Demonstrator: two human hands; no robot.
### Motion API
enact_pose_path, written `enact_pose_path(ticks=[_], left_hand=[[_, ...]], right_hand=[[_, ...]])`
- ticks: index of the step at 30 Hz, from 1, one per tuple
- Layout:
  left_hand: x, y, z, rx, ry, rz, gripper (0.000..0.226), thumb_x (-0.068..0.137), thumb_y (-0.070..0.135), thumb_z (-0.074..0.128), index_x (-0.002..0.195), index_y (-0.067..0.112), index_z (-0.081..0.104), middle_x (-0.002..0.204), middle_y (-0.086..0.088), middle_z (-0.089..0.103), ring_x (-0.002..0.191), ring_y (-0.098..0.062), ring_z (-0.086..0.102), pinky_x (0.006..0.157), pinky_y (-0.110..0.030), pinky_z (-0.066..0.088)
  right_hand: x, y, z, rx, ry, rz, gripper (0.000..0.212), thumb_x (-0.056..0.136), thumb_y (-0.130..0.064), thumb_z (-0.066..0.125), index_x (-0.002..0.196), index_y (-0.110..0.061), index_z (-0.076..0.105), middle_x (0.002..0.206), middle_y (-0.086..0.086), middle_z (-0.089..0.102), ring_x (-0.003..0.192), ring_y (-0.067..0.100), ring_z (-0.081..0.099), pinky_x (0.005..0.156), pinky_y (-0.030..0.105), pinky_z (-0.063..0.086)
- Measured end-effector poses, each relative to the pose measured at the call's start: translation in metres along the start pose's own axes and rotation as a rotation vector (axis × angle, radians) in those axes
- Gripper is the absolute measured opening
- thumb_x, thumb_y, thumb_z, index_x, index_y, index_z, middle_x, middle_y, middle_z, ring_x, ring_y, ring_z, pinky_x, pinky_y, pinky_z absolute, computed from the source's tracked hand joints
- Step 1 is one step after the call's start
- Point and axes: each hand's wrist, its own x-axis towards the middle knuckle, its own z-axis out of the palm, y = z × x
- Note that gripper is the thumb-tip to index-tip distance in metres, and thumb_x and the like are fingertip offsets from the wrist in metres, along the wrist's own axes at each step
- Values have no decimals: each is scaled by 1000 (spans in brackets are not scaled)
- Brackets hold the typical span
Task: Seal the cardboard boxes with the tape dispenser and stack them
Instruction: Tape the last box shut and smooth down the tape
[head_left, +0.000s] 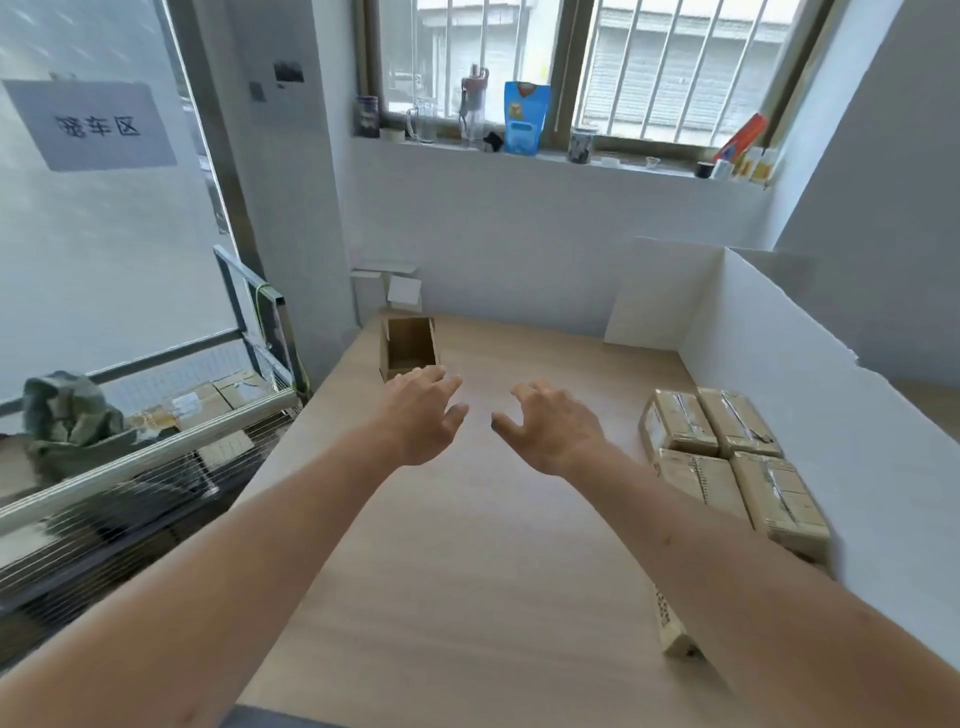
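— Where were the hands?
— Both over the table (467, 545), holding nothing: left hand (423, 415) and right hand (553, 428) with fingers spread loosely.
— And the boxes?
— The open box (409, 345) stood just beyond the left hand; four taped boxes (727, 452) (packed together) lay right of the right hand.

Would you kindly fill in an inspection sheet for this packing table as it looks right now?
Surface: pale wooden table, white partition along its right side.
Job's things: open cardboard box at far left; four taped boxes grouped on the right; tape dispenser not seen.
Clutter: small carton partly behind the right forearm.
Grippers: left hand and right hand open, holding nothing.
Cables: nothing seen.
Surroundings: wire cart on the left, windowsill with bottles.
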Motion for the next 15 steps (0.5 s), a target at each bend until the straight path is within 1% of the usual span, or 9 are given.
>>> enact_pose_path(ticks=[2, 4, 7, 12, 15], left_hand=[[0, -33, -10, 2, 18, 26, 48, 104, 39, 47, 142, 11, 56, 146, -13, 51, 133, -33, 47, 112, -45, 37], [1, -68, -16, 30, 8, 33, 48, 104, 39, 46, 143, 13, 54, 147, -11, 50, 134, -31, 47, 114, -45, 36], [7, -115, -18, 25, -18, 29, 53, 104, 44, 42, 149, 17, 48, 152, -8, 47, 138, -29, 44, 115, -46, 36], [24, -166, -20, 30, -43, 29, 52, 104, 44, 41, 148, 18, 48, 151, -8, 47, 139, -27, 43, 115, -43, 36], [45, -192, -15, 26, -59, 31, 52, 105, 42, 42, 150, 16, 46, 152, -7, 47, 138, -27, 43, 114, -41, 33]], right_hand=[[17, -34, 9, 5, -5, 11, 59, 98, -63, 39, 134, -19, 56, 129, 5, 59, 118, 29, 54, 91, 43, 49], [33, -66, 18, 17, -15, 10, 59, 98, -63, 39, 133, -19, 56, 128, 5, 60, 118, 28, 55, 92, 43, 50], [53, -104, 32, 35, -59, 5, 57, 98, -60, 41, 134, -19, 55, 130, 6, 58, 121, 28, 54, 94, 42, 48], [94, -139, 56, 55, -117, 37, 58, 98, -60, 40, 138, -20, 53, 133, 6, 55, 124, 29, 52, 95, 42, 48], [124, -151, 76, 67, -155, 44, 59, 98, -59, 40, 142, -21, 50, 136, 6, 52, 126, 29, 50, 98, 43, 47]])
